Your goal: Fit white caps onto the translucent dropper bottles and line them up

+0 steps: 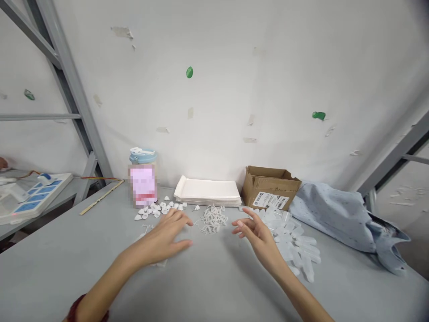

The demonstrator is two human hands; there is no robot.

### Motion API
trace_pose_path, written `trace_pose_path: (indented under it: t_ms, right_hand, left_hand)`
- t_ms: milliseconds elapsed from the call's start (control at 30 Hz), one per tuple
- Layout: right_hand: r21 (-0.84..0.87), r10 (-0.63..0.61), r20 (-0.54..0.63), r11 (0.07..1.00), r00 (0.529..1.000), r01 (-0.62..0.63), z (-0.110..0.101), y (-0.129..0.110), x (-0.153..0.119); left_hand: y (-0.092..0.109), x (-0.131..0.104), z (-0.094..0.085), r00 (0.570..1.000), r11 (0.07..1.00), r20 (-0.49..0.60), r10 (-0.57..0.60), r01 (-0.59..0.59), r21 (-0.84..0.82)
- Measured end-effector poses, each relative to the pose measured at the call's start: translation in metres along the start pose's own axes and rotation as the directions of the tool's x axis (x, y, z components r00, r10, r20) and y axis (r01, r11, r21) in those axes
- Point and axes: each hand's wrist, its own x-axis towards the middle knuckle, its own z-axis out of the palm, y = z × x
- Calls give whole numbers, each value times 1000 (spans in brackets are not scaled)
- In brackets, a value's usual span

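Observation:
Over the grey table [204, 281], my left hand [170, 235] is open, thumb and fingers apart, with nothing held. Just behind its fingers lies a spread of small white cone-like caps [161, 208]. Part of a few pale, clear pieces shows from under my left wrist. My right hand [256, 232] is also open, its fingers loosely curved and holding nothing. Between both hands sits a heap of thin white curly loops [213, 218]. Beside and behind my right hand, many translucent plastic tubes [306, 264] are scattered, some hidden by the hand and forearm.
A stack of white flat envelopes or trays [209, 190] lies by the wall. Right of it stand an opened cardboard box [268, 185] and a crumpled light-blue cloth [330, 219]. A jar with a blue lid [143, 156], a yellowish strip [101, 197] and a power strip [42, 197] are left.

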Motion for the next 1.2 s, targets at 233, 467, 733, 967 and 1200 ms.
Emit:
trace_pose_path:
  t_ms: [233,467,733,967,1200]
  right_hand:
    - [-644,-144,-8,758,990,105,-52,11,24]
    - [-791,-94,29,606,995,80,-78,19,30]
    - [-875,29,75,480,997,52,-66,9,25]
    - [-914,74,77,404,994,41,-61,10,22]
    - [-844,-51,157,511,986,161,-34,3,11]
  left_hand:
    - [31,50,24,991,976,-23,133,-127,179]
    - [32,60,34,981,975,-65,184,-174,136]
    - [28,52,26,970,956,-241,13,-83,-281]
    - [27,50,26,952,709,-168,-257,68,-702]
    - [39,46,33,957,372,46,-288,156,-915]
